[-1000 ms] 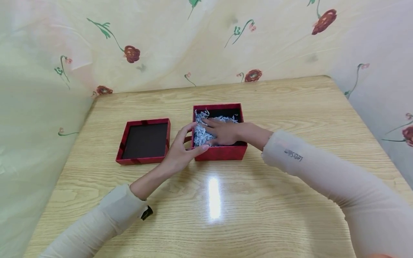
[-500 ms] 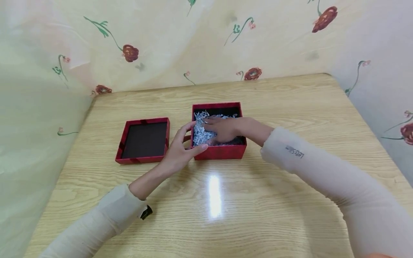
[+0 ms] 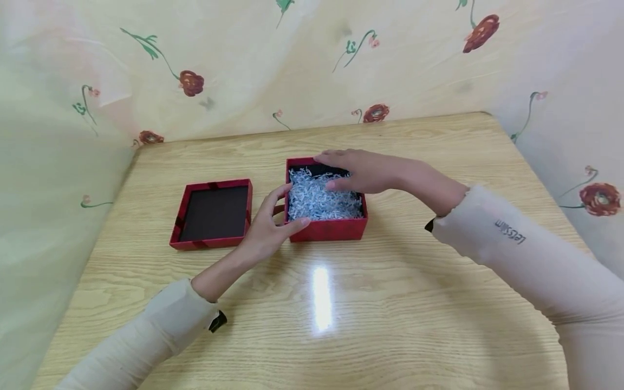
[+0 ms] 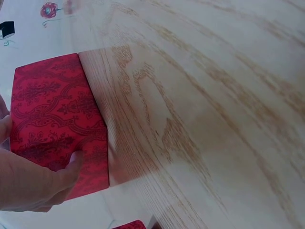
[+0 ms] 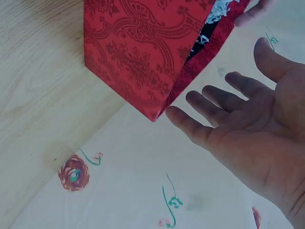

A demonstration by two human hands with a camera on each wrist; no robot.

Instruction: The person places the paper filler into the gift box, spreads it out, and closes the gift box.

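A deep red box [image 3: 327,231] with a dark damask pattern stands on the table, its top uncovered. Pale blue shredded paper [image 3: 324,201] covers most of its inside, with black lining showing at the back. My left hand [image 3: 265,230] grips the box's left side. In the left wrist view, its thumb [image 4: 71,167] lies on the patterned face. My right hand [image 3: 370,170] hovers over the box's back right part, fingers extended and holding nothing. The right wrist view shows that palm [image 5: 257,126] with spread fingers beside the red box [image 5: 138,52].
A shallow red lid [image 3: 212,242] with a black inside lies left of the box, underside up. The wood-grain table [image 3: 414,314] reaches back to a flower-printed cloth [image 3: 253,70], which also hangs at both sides.
My right hand has lifted out of the shredded paper and moved up and to the right, uncovering the paper. The left hand keeps its hold on the box.
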